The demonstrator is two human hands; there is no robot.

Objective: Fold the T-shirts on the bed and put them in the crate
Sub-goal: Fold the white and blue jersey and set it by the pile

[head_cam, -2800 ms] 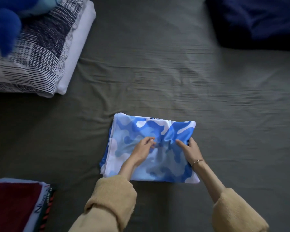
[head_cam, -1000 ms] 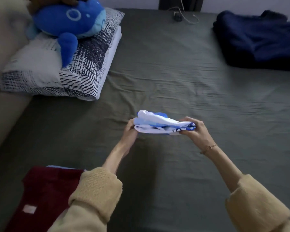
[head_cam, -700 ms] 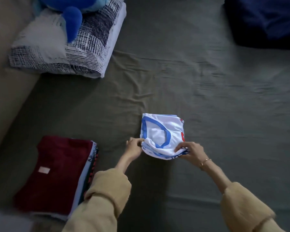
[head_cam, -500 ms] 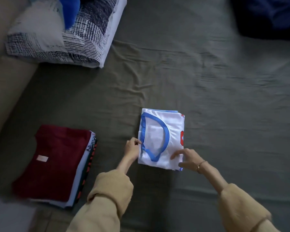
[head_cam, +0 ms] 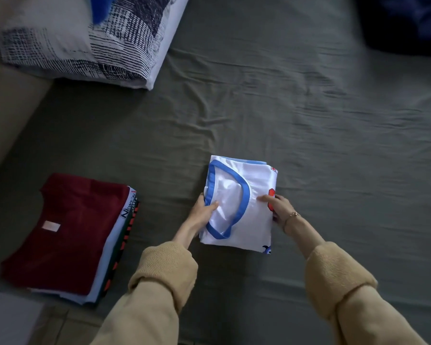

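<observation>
A: The folded white T-shirt (head_cam: 244,220) lies flat on the bed (head_cam: 309,135), right of the folded stack (head_cam: 67,232)

B: And the grip?

A: Left hand (head_cam: 203,211) pinches its left edge; right hand (head_cam: 278,207) clasps the right edge

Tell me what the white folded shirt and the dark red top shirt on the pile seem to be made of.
White folded shirt: looks like smooth, slightly shiny synthetic, perhaps polyester; it shows a soft sheen and a flat blue neckband. Dark red shirt: looks matte, likely cotton knit; no gloss, soft dull surface. Neither can be confirmed by look alone.
</observation>
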